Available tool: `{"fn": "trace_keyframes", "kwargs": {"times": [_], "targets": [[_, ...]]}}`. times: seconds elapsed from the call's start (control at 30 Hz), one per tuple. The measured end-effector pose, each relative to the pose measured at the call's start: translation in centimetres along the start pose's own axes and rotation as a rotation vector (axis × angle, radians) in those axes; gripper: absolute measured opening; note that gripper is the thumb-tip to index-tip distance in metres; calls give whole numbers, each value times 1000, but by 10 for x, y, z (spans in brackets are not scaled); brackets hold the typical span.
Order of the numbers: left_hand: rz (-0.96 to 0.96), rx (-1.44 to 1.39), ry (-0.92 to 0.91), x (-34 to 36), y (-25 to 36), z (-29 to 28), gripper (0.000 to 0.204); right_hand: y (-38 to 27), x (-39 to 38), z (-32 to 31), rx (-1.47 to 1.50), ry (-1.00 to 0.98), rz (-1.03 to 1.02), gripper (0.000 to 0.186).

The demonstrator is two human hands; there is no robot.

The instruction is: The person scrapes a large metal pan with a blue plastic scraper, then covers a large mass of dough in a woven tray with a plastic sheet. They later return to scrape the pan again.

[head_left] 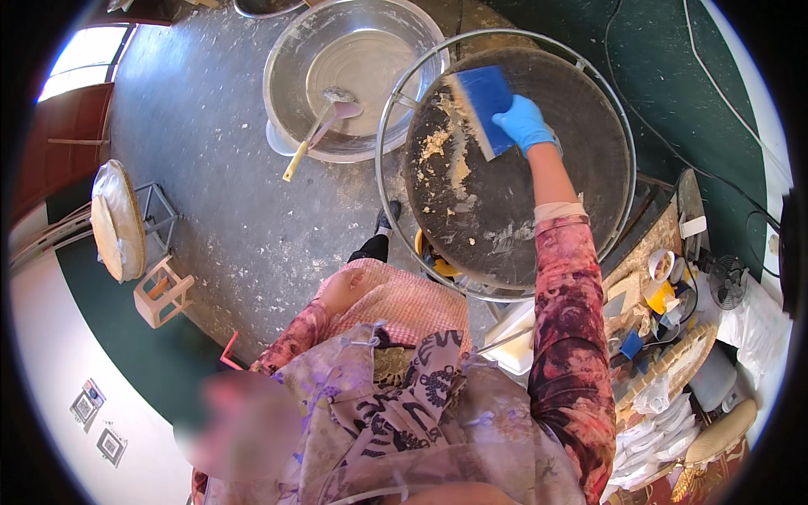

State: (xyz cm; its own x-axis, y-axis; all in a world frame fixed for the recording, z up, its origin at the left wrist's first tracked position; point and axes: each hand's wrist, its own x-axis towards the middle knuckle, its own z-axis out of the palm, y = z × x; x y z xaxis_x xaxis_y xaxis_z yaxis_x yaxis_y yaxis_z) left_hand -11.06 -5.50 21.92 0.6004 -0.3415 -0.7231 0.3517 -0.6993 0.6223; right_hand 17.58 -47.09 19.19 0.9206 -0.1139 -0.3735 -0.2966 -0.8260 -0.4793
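A blue flat scraper [486,105] lies across the upper part of a round dark griddle [555,219], its pale edge against the surface. My right hand [523,124], in a light blue glove, is closed on the scraper's right side. Beige crumbs and smears of batter [459,168] lie on the griddle, mostly left of the scraper. Bare and apart from the griddle, my left hand [343,289] rests on the pink checked cloth [404,299] over my leg. It looks laid flat with nothing in it, though its fingers show poorly.
A metal ring [383,139] surrounds the griddle. Beyond its left side stands a large metal basin [273,84] with a yellow-handled ladle [296,160] and a pinkish scraper inside. A wooden stool [164,290] is at left. Bags, bowls and a small fan [726,279] crowd the right.
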Motion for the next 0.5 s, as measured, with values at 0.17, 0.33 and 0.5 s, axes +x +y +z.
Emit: {"fn": "trace_keyframes", "kwargs": {"times": [0.17, 0.33, 0.5], "targets": [[11, 17, -15, 4, 9, 0, 30, -38, -58, 31, -99, -176, -217, 26], [44, 28, -17, 5, 11, 1, 33, 6, -164, 35, 146, -57, 84, 29], [-1, 16, -56, 5, 6, -4, 35, 98, -280, 21, 872, 322, 604, 37]]}}
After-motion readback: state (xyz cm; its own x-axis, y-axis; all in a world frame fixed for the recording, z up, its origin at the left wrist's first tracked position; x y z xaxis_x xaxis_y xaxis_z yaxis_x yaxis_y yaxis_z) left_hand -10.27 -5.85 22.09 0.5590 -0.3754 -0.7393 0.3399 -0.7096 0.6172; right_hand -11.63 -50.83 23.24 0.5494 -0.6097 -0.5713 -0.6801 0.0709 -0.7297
